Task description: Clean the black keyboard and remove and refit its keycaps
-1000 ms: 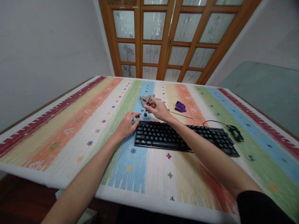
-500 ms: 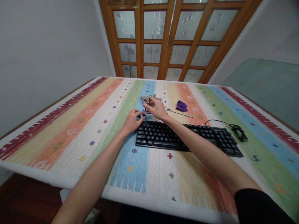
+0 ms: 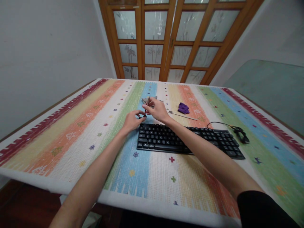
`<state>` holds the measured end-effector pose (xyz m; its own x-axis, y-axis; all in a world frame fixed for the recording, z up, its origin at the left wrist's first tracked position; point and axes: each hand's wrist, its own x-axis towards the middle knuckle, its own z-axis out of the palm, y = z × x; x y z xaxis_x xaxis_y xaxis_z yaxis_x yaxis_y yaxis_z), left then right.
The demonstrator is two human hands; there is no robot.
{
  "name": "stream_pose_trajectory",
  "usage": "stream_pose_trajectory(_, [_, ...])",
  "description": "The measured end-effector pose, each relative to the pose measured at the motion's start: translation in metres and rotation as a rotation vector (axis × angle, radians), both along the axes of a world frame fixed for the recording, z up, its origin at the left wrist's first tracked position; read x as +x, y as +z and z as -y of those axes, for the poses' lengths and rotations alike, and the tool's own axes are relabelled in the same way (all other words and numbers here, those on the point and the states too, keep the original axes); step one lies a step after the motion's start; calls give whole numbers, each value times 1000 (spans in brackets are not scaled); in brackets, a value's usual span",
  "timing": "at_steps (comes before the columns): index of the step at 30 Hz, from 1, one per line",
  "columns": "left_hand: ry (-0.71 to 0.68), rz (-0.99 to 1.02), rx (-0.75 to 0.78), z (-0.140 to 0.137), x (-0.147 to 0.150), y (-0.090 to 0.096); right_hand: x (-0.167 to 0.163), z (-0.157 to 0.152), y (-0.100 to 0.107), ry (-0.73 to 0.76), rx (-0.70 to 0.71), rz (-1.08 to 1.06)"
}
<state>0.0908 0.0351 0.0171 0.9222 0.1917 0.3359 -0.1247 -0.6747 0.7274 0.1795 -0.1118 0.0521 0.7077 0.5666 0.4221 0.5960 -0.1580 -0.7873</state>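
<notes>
Just beyond the upper left corner of a black keyboard (image 3: pixel 166 147), my two hands meet over the blue stripe of the cloth. My left hand (image 3: pixel 131 121) pinches a small black piece (image 3: pixel 144 116) at its fingertips; its exact kind is too small to tell. With closed fingers, my right hand (image 3: pixel 158 110) holds a thin, pen-like tool (image 3: pixel 148 101) upright, its lower end at the black piece. My right forearm crosses above the keyboard and hides some keys. Behind my right hand lies a crumpled grey cloth (image 3: pixel 144 100), partly covered.
A thin metal rod with a small brush-like head (image 3: pixel 184 116) lies behind the keyboard, near a folded purple cloth (image 3: pixel 183 108). The keyboard's bundled cable (image 3: pixel 241 135) rests at the right. A striped tablecloth (image 3: pixel 78 139) covers the table, with a glass-paned wooden door (image 3: pixel 163 42) beyond.
Both hands have shifted slightly left in view, still together. The tool stands more upright in my right hand. The whole view has moved a little.
</notes>
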Motion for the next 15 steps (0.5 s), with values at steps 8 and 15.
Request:
stream_pose_trajectory(8, [-147, 11, -294, 4, 7, 2, 2, 14, 8, 128, 127, -190])
stream_pose_trajectory(15, [-227, 9, -221, 16, 7, 7, 0, 26, 7, 199, 122, -181])
